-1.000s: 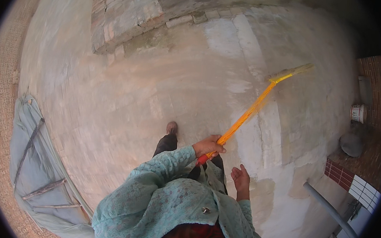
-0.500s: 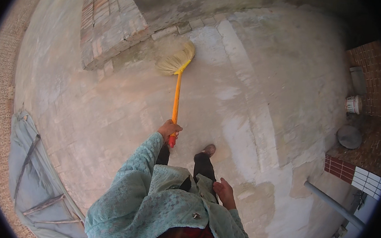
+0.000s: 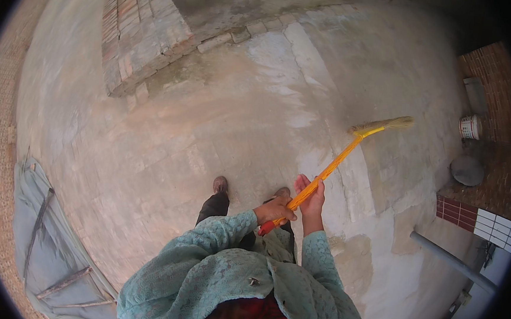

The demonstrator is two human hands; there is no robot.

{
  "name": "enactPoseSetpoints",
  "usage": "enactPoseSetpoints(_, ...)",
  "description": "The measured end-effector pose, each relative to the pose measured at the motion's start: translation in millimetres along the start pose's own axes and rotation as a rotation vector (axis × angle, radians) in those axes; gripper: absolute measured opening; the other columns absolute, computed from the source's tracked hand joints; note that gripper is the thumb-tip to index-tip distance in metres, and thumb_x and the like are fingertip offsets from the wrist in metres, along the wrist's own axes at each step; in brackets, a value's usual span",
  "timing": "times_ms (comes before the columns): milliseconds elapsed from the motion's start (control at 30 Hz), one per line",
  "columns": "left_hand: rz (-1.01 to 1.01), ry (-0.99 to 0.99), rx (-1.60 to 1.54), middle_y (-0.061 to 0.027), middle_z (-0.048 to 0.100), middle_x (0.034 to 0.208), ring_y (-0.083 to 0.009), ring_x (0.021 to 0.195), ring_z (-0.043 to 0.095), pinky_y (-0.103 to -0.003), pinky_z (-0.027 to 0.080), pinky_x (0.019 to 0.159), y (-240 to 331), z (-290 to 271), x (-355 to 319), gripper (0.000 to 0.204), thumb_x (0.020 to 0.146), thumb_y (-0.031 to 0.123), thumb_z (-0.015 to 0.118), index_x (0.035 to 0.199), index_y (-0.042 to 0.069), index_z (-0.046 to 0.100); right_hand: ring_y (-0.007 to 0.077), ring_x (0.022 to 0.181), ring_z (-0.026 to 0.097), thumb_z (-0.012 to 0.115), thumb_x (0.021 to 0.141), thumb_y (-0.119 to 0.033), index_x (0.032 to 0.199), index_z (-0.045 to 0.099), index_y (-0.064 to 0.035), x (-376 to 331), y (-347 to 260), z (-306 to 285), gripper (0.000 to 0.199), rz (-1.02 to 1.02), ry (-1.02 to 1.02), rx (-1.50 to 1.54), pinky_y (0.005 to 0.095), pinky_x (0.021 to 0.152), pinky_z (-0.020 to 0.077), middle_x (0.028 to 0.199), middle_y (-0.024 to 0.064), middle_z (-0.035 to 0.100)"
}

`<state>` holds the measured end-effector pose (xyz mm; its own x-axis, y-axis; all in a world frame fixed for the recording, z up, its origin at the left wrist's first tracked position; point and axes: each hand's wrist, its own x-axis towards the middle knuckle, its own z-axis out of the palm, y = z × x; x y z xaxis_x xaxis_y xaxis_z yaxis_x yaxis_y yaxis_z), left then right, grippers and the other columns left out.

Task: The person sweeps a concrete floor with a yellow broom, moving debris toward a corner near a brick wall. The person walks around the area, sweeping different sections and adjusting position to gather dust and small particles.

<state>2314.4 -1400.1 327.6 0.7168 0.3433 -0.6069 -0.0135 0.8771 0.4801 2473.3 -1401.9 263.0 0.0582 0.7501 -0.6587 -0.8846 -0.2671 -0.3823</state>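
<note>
Fibre broom (image 3: 338,160) swung rightward; slim orange shaft (image 3: 325,173) in left hand (image 3: 274,210).

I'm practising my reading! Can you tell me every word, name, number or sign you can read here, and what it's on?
White bucket at the right: small marks that may be printing, too small and blurred to read.
Broom: no words or numbers to be seen on its orange handle or red end.
Teal lace jacket: a pattern, but no letters visible.
Anywhere else: no words, numbers or signs that I can read.
</note>
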Motion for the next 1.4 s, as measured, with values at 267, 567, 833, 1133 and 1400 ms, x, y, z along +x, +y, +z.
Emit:
enactPoseSetpoints(267,0.113,0.505,0.164,-0.0048,0.049,0.066,-0.0111,0.043,0.046,-0.024,0.038,0.037,10,-16,-48,0.037,0.071,0.002,0.058,0.102,0.001,0.037,0.0111,0.057,0.051,0.055,0.082,-0.016,0.095,0.044,-0.0114,23,79,77,0.018,0.306,-0.077,-0.294,0.0239,0.048,0.0440,0.073,0.0054,0.053)
enactPoseSetpoints(567,-0.012,0.477,-0.010,-0.0035,0.048,0.071,-0.0110,0.049,0.047,-0.026,0.043,0.039,26,-80,2,0.031,0.070,0.004,0.057,0.097,0.002,0.042,0.0143,0.055,0.050,0.051,0.078,-0.006,0.090,0.044,-0.0049,99,111,56,0.014,0.332,-0.256,-0.362,0.0245,0.051,0.0435,0.066,0.0060,0.049)
enactPoseSetpoints(833,-0.038,0.147,0.155,-0.0032,0.050,0.072,-0.0109,0.054,0.051,-0.023,0.045,0.045,34,-20,30,0.036,0.075,0.019,0.060,0.103,0.004,0.043,0.0114,0.055,0.047,0.049,0.079,-0.004,0.102,0.037,-0.0152,55,16,19,0.029,0.133,0.029,-0.087,0.0239,0.050,0.0427,0.072,0.0058,0.049)
enactPoseSetpoints(1133,-0.028,0.585,0.353,-0.0075,0.056,0.071,-0.0142,0.054,0.057,-0.024,0.047,0.046,-55,-118,-63,0.032,0.081,0.026,0.054,0.099,0.000,0.048,0.0071,0.050,0.041,0.047,0.078,-0.001,0.127,0.022,-0.0228,-34,-53,27,0.060,0.342,-0.121,-0.678,0.0205,0.045,0.0375,0.070,0.0037,0.045)
enactPoseSetpoints(1400,-0.264,0.901,0.313,-0.0119,0.059,0.073,-0.0172,0.050,0.059,-0.028,0.049,0.041,-132,-165,-153,0.029,0.076,0.016,0.054,0.098,-0.002,0.049,0.0074,0.049,0.042,0.048,0.075,0.002,0.126,0.027,-0.0057,1,87,26,0.056,0.701,-0.310,-0.526,0.0202,0.042,0.0341,0.067,0.0045,0.045)
